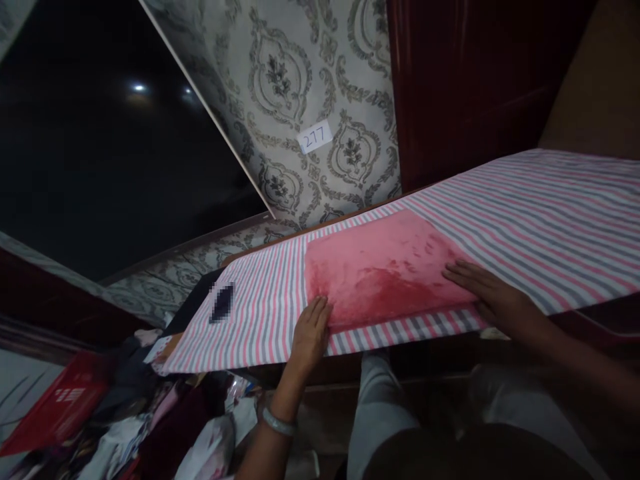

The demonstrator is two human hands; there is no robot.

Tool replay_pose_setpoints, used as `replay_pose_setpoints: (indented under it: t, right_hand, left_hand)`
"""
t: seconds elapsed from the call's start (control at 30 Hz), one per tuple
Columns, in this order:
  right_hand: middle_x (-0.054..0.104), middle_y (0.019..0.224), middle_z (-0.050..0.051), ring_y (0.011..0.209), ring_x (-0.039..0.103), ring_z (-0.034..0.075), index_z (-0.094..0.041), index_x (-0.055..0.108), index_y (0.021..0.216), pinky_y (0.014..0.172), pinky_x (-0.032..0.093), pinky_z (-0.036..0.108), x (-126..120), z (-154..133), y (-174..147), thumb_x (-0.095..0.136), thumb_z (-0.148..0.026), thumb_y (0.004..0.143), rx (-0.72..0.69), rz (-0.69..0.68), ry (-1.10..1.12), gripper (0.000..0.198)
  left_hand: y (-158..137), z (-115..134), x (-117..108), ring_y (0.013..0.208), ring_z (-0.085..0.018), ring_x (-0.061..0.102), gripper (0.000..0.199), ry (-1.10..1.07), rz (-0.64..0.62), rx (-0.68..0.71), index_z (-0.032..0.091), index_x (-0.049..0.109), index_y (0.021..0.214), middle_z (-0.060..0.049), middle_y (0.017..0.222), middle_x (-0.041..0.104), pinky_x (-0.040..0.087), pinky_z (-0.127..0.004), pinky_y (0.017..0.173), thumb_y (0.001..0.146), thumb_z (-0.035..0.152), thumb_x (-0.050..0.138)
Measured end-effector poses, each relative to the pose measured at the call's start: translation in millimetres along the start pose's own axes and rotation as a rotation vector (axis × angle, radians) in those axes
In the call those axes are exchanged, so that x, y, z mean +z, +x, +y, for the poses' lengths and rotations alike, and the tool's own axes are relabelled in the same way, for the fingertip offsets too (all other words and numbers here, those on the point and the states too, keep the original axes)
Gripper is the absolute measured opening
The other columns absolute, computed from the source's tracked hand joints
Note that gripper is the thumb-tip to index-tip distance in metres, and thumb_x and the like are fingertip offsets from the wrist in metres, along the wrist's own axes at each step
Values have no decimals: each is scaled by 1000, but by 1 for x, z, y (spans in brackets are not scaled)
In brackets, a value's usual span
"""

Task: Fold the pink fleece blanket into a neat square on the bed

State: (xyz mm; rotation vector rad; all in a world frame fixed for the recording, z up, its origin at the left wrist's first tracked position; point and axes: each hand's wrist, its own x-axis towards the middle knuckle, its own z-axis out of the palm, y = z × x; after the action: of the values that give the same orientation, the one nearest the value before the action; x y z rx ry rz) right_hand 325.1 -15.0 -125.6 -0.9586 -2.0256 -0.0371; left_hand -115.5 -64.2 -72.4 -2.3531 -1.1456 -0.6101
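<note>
A pink plush cloth (375,267), folded into a flat rectangle, lies on a striped cloth (270,287) of white, pink and grey. Darker red patches mark its pile near the front edge. My left hand (311,333) rests at its front left corner, fingers stretched out and touching the edge. At the right edge, my right hand (485,290) lies with straight fingers on the plush. Neither hand grasps anything. The inner layers of the folded cloth are hidden.
A blurred-out dark item (223,303) lies on the striped cloth at left. Behind stand a large dark screen (125,133) and a patterned wall with a card marked 277 (315,137). Below left are a red bag (60,407) and heaped clothes (120,440).
</note>
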Motion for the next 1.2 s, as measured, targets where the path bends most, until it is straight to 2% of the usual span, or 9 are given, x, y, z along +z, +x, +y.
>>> replay_pose_setpoints:
  t: [0.2,0.37,0.47,0.57,0.7,0.83,1.0,1.1,1.2]
  right_hand:
    - [48,157,-5,145,44,20,-43,39,157,122,39,46,3,-2,-14,40,-16,99,100,72,-4,64]
    - [53,153,0,142,49,24,-36,56,146,118,43,45,-8,-7,-18,49,-35,100,233,45,135,47]
    - [58,147,4,140,51,29,-30,65,137,119,42,47,-19,-13,-8,55,-50,96,429,73,245,47]
    - [63,142,6,136,55,32,-27,66,134,118,43,49,-25,-14,9,50,-58,94,696,129,298,53]
    - [68,132,9,130,59,36,-24,67,133,114,46,54,-24,-2,36,50,-63,89,913,36,268,61]
    - [72,124,13,119,66,38,-22,64,139,105,53,53,-17,11,52,59,-65,83,970,-98,247,71]
    - [74,115,11,99,74,30,-24,53,145,84,63,41,-7,13,54,68,-64,80,954,13,617,77]
    - [72,121,14,103,73,29,-24,46,150,85,63,40,-10,5,55,72,-63,80,1008,58,731,84]
    - [71,126,14,110,71,30,-24,45,150,90,62,43,-18,-8,63,67,-60,85,1007,-47,817,77]
  left_hand:
    - [-2,9,-7,146,-24,47,68,-52,32,-54,17,43,150,-15,148,59,49,-47,113,85,0,45]
    - [19,25,-28,145,-31,48,61,-36,-17,-112,16,39,153,-18,149,58,28,-61,123,94,24,54]
    - [36,40,-26,148,-33,42,67,13,-41,-86,16,37,155,-19,154,52,24,-62,124,93,29,58]
    - [43,50,-11,146,-34,45,68,62,-100,-62,17,40,153,-17,154,53,30,-63,121,89,25,61]
    - [40,53,7,142,-34,50,67,110,-93,-104,16,46,150,-16,150,58,37,-62,117,85,18,62]
    - [36,53,9,142,-33,50,69,111,-83,-107,15,45,151,-17,150,58,39,-61,117,84,14,60]
    - [33,51,9,141,-33,51,71,115,-81,-98,16,45,152,-16,150,57,40,-61,117,83,15,60]
    - [32,49,13,141,-33,51,71,131,-56,-93,16,46,152,-16,150,58,41,-60,116,82,14,60]
    - [34,46,15,138,-33,55,73,175,-77,-76,17,48,150,-15,148,60,46,-58,113,78,8,57]
